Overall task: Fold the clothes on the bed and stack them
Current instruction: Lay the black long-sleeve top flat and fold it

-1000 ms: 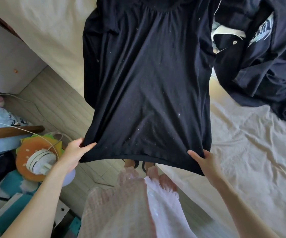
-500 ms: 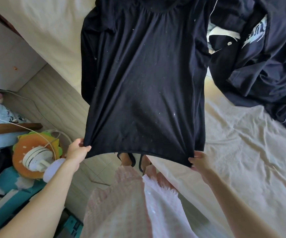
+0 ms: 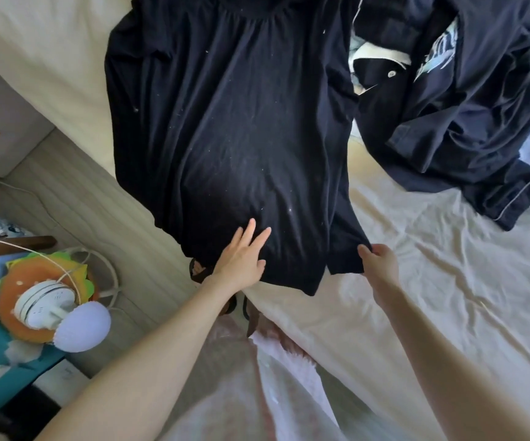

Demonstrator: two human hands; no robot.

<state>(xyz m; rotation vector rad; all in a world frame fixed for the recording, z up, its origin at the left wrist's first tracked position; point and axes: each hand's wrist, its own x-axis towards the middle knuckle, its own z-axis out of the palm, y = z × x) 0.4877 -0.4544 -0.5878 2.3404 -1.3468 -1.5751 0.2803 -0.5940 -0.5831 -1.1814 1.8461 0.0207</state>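
The black top (image 3: pixel 235 138) lies spread at the frame's centre, its hem overhanging the bed (image 3: pixel 432 297) edge. A second ago both hands held that hem taut; now the left hand (image 3: pixel 241 259) has let go and presses flat, open, while the right hand (image 3: pixel 376 261) pinches the lower-right corner. Smoothing looks finished; folding comes next. Dark clothes (image 3: pixel 454 100) wait upper right.

this is a bedroom in a home. a bed (image 3: pixel 432 313) with a wrinkled cream sheet fills the right side, with dark clothes (image 3: pixel 448 106) lying on it. beside its left edge is a wooden floor (image 3: pixel 82 211) with a small fan (image 3: pixel 43 305) and cables.
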